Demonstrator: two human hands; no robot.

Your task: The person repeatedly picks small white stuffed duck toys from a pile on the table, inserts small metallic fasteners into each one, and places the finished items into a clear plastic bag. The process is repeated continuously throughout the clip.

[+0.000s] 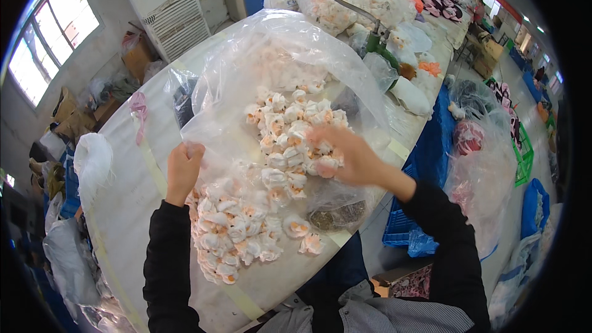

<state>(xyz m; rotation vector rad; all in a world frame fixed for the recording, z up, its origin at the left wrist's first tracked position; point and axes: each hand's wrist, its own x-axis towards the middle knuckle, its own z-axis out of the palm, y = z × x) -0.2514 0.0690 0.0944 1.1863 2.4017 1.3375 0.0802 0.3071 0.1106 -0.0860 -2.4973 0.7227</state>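
A large clear plastic bag [231, 95] lies on the table with its mouth toward me. My left hand [185, 169] is closed in a pinch on the near left edge of this bag. Small puffy white pieces with orange patches, perhaps fabric ones, fill a pile [287, 117] at the bag's mouth. More of them form a second pile [237, 228] on the table in front of me. Over the right side of the first pile is my right hand [348, 157], blurred, its fingers stretched out. Whether it touches any pieces I cannot tell.
A clear bag with dark contents [336, 216] lies at the table's near right edge. Farther back stand a green metal tool with a long lever [376, 43] and full bags [345, 3]. Blue crates [401, 219] are right of the table; a white bundle [95, 160] sits left.
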